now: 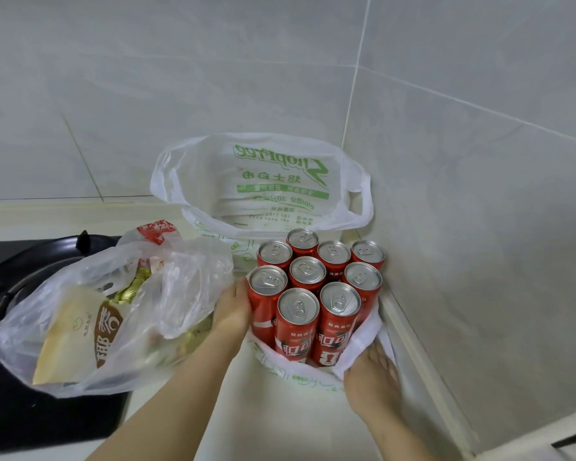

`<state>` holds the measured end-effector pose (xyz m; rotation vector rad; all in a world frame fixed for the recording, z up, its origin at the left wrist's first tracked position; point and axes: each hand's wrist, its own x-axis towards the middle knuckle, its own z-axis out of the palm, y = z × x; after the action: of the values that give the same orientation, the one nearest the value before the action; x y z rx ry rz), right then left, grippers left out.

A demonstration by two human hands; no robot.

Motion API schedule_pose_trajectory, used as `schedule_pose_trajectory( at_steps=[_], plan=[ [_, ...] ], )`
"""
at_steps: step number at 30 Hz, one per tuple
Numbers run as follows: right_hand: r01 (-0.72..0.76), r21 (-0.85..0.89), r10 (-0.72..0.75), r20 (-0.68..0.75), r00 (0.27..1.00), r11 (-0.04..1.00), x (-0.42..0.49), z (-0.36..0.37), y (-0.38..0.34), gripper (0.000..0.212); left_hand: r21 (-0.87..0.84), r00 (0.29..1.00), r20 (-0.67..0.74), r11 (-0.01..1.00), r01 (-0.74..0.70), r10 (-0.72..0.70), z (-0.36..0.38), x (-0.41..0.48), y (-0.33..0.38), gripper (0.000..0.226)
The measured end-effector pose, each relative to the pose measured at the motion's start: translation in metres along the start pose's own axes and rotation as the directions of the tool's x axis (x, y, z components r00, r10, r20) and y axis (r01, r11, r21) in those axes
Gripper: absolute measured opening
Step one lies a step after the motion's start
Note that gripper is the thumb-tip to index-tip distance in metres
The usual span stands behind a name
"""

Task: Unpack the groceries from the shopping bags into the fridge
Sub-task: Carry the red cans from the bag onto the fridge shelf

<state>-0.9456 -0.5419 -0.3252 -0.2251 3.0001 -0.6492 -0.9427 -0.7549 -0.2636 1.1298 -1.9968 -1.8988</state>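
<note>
A: Pale tiled walls meet at the surface's (233,394) back right corner, and that is where the red cans (308,284) stand: 9 showing, upright, packed together inside the white shopping bag (263,181), its plastic pushed down around them.

B: And the hands?

A: Left hand (231,309) lies flat against the cluster's left side, fingers apart, clamped on nothing. Right hand (369,377), at the near right, pinches the bag's rim.

B: Which one lifts?

A: Likely both; the cans sit between them, long axes vertical. A clear bag (90,311) of food rests left, over the stove (17,261).
</note>
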Motion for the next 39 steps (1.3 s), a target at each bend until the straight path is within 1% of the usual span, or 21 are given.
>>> schedule_pose_trajectory(
  at_steps=[1,3,5,7,9,11,12,14,16,18,21,23,25,27,28,30,31,34,36,37,39],
  plan=[
    [0.012,0.015,-0.012,-0.018,1.000,1.000,-0.001,0.002,0.002,0.059,0.122,0.994,-0.030,0.988,-0.100,0.104,-0.001,-0.007,-0.001,0.033],
    [0.004,0.170,0.006,-0.054,0.999,0.985,-0.004,0.000,0.005,0.043,0.291,0.964,-0.026,0.924,-0.248,0.266,-0.005,-0.013,-0.014,0.018],
    [-0.089,0.268,0.105,-0.047,0.993,0.959,-0.006,-0.014,0.003,0.027,0.440,0.930,-0.012,0.837,-0.324,0.367,-0.010,-0.014,-0.029,0.018],
    [-0.142,0.392,0.206,-0.126,0.970,0.909,-0.004,-0.029,0.000,0.017,0.572,0.914,0.002,0.749,-0.333,0.405,-0.012,-0.016,-0.036,0.022],
    [-0.041,0.471,0.206,-0.304,0.930,0.881,-0.003,-0.037,-0.007,0.033,0.651,0.906,0.060,0.671,-0.354,0.420,-0.012,-0.020,-0.039,0.028],
    [0.127,0.302,0.024,-0.449,0.893,0.945,-0.002,-0.037,-0.017,0.061,0.746,0.902,0.167,0.547,-0.380,0.399,-0.012,-0.026,-0.050,0.046],
    [0.172,0.191,-0.062,-0.477,0.877,0.967,-0.003,-0.035,-0.022,0.067,0.801,0.906,0.216,0.464,-0.378,0.364,-0.012,-0.029,-0.057,0.056],
    [0.206,0.038,-0.161,-0.492,0.855,0.978,-0.006,-0.033,-0.029,0.066,0.885,0.912,0.262,0.299,-0.357,0.315,-0.010,-0.036,-0.072,0.061],
    [0.207,-0.057,-0.211,-0.432,0.877,0.977,-0.010,-0.030,-0.029,0.060,0.932,0.937,0.225,0.223,-0.287,0.266,-0.012,-0.041,-0.081,0.058],
    [0.197,-0.127,-0.228,-0.315,0.921,0.972,-0.013,-0.018,-0.018,0.059,0.911,0.896,0.202,0.261,-0.321,0.395,-0.016,-0.041,-0.086,0.049],
    [0.177,-0.225,-0.185,-0.013,0.983,0.958,-0.022,0.003,0.004,0.052,0.771,0.738,0.228,0.345,-0.535,0.635,-0.017,-0.043,-0.092,0.020],
    [0.186,-0.263,-0.169,0.088,0.982,0.947,-0.026,0.006,0.008,0.067,0.687,0.662,0.270,0.342,-0.641,0.699,-0.011,-0.049,-0.086,0.015],
    [0.177,-0.292,-0.162,0.075,0.984,0.940,-0.025,-0.005,0.001,0.072,0.641,0.681,0.290,0.392,-0.660,0.672,-0.006,-0.051,-0.080,0.027],
    [0.214,-0.259,-0.236,-0.055,0.970,0.942,-0.021,-0.013,0.000,0.052,0.688,0.735,0.325,0.385,-0.616,0.595,-0.005,-0.051,-0.081,0.038],
    [0.194,-0.317,-0.210,-0.015,0.978,0.928,-0.022,-0.022,-0.007,0.046,0.725,0.749,0.342,0.347,-0.595,0.568,-0.006,-0.051,-0.084,0.037],
    [0.234,-0.260,-0.281,-0.163,0.946,0.937,-0.028,-0.024,-0.007,0.037,0.768,0.771,0.366,0.297,-0.567,0.522,-0.006,-0.057,-0.089,0.025],
    [0.304,-0.253,-0.372,-0.291,0.881,0.918,-0.029,-0.017,-0.006,0.033,0.798,0.792,0.326,0.299,-0.524,0.516,-0.005,-0.059,-0.093,0.021],
    [0.449,-0.233,-0.495,-0.200,0.846,0.863,-0.044,0.010,-0.005,0.034,0.853,0.824,0.279,0.265,-0.449,0.493,0.002,-0.063,-0.098,0.021],
    [0.450,-0.251,-0.493,-0.148,0.857,0.857,-0.053,0.023,0.002,0.051,0.876,0.868,0.288,0.254,-0.409,0.404,0.006,-0.069,-0.089,0.022],
    [0.442,-0.249,-0.484,-0.144,0.863,0.862,-0.055,0.029,0.007,0.057,0.878,0.863,0.275,0.255,-0.405,0.424,0.006,-0.068,-0.086,0.023],
    [0.429,-0.220,-0.465,-0.150,0.872,0.876,-0.058,0.024,0.008,0.043,0.833,0.837,0.237,0.340,-0.436,0.493,0.003,-0.071,-0.078,0.024]
  ],
)
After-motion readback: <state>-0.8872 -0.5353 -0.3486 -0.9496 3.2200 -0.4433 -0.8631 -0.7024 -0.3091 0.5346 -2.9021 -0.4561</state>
